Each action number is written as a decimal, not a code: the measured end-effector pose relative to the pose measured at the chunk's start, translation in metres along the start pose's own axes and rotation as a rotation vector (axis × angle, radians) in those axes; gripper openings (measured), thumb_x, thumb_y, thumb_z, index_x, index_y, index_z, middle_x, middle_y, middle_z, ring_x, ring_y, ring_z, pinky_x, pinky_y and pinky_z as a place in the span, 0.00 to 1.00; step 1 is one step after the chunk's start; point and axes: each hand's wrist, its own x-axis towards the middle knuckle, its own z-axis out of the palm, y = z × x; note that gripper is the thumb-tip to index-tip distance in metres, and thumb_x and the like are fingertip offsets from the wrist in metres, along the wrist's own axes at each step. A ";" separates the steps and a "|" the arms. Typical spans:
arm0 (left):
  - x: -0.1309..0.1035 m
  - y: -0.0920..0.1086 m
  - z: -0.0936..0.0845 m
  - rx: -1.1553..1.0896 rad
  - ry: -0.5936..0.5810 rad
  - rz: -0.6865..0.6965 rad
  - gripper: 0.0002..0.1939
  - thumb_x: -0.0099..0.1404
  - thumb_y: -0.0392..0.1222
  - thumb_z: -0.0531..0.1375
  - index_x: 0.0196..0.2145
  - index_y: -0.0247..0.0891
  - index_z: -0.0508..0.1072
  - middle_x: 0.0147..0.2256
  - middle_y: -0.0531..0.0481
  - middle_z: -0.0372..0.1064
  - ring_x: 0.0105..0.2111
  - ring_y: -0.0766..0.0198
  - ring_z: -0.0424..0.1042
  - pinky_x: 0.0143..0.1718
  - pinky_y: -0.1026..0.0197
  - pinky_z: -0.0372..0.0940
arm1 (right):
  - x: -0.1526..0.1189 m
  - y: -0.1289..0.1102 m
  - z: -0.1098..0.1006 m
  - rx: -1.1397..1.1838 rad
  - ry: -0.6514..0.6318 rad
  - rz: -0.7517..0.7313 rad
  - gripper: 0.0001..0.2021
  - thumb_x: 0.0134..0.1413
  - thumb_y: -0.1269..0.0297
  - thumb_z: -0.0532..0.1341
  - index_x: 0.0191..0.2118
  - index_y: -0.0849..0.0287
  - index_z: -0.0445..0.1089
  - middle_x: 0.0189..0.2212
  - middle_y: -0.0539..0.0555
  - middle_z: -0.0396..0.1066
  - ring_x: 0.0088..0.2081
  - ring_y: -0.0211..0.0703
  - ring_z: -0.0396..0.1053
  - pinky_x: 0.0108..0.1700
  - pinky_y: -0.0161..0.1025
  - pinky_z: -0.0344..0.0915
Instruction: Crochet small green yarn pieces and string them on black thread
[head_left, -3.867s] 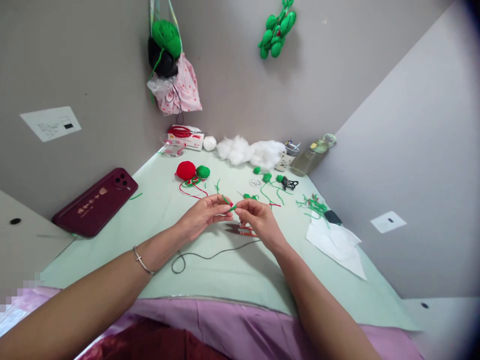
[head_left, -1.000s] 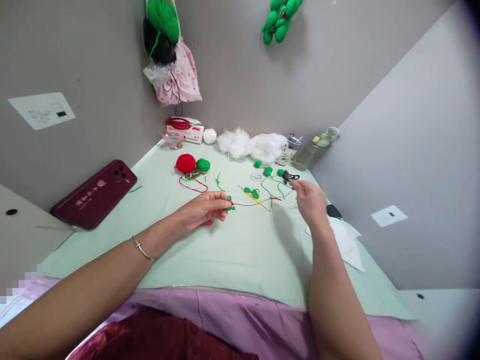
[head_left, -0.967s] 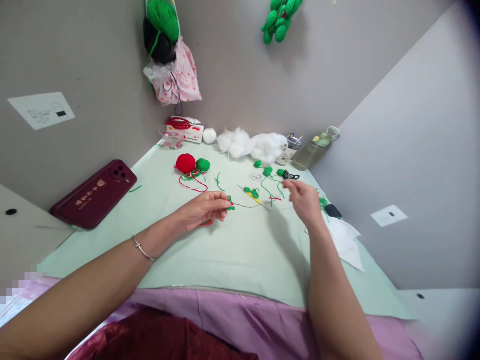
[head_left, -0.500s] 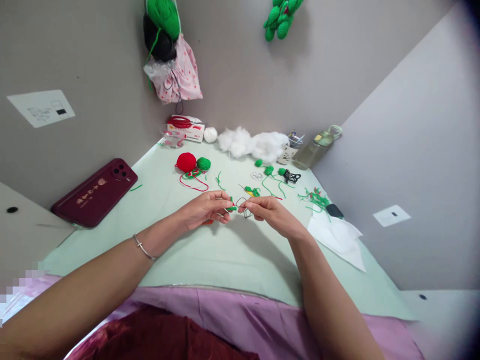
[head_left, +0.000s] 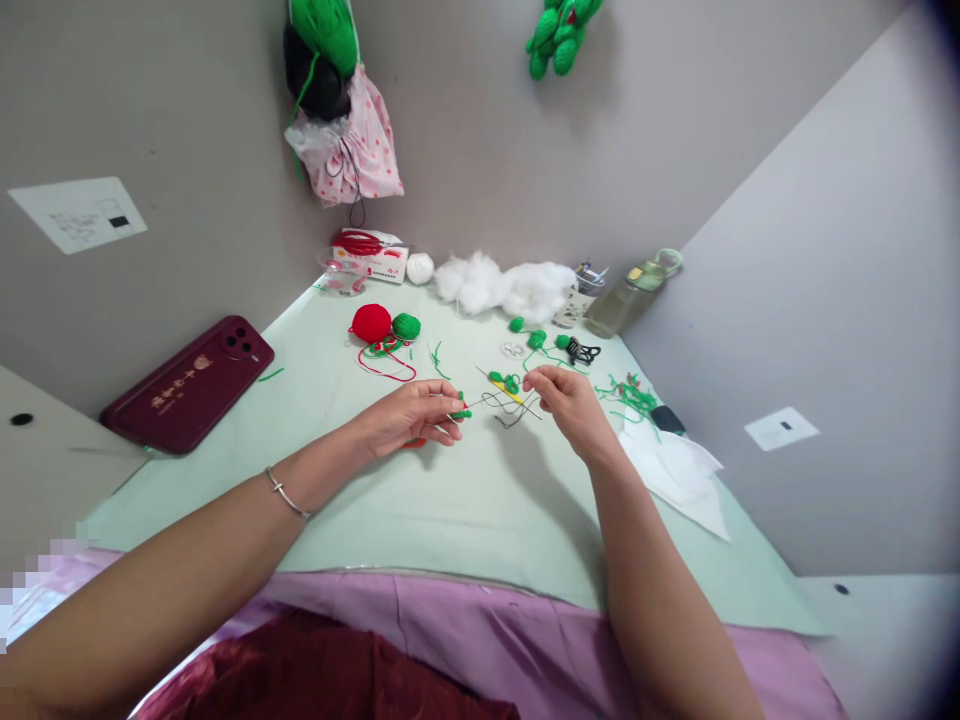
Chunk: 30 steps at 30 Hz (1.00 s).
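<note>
My left hand [head_left: 424, 415] is closed around a small green and red crocheted piece [head_left: 463, 407], pinched between thumb and fingertips and partly covered by them. From this piece a thin dark thread [head_left: 491, 398] stretches right, with loose loops hanging below. My right hand [head_left: 559, 395] pinches at the thread's far side; whether a needle sits in the fingertips is too small to tell. Behind the thread, a crochet hook with a yellow handle [head_left: 506, 391] lies on the table beside small green crocheted pieces [head_left: 504, 381]. An orange-red item [head_left: 415, 442] shows partly under my left hand.
Red yarn [head_left: 371, 322] and green yarn [head_left: 406, 326] sit at the back left, near white stuffing [head_left: 480, 283]. A bottle [head_left: 634, 295] stands back right. Green yarn scraps [head_left: 630, 395] and white tissue [head_left: 675, 470] lie right; a dark red phone [head_left: 191, 385] leans left.
My right hand has moved right and slightly up, away from the crocheted piece, drawing the dark thread out between the hands. My left hand has stayed nearly still.
</note>
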 end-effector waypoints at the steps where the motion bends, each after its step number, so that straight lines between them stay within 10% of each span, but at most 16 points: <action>1: 0.000 0.000 0.000 0.001 -0.001 0.001 0.14 0.56 0.42 0.70 0.32 0.34 0.69 0.28 0.53 0.70 0.27 0.67 0.75 0.29 0.65 0.71 | 0.001 0.002 -0.001 -0.009 0.022 -0.008 0.15 0.58 0.54 0.57 0.28 0.58 0.70 0.18 0.45 0.48 0.22 0.35 0.49 0.26 0.36 0.47; 30: -0.001 0.001 0.000 0.018 -0.037 0.008 0.14 0.55 0.42 0.70 0.31 0.34 0.69 0.29 0.53 0.70 0.26 0.69 0.73 0.28 0.65 0.70 | 0.024 0.053 -0.055 -0.383 0.547 0.073 0.15 0.54 0.57 0.54 0.28 0.59 0.73 0.15 0.47 0.56 0.22 0.40 0.52 0.31 0.39 0.51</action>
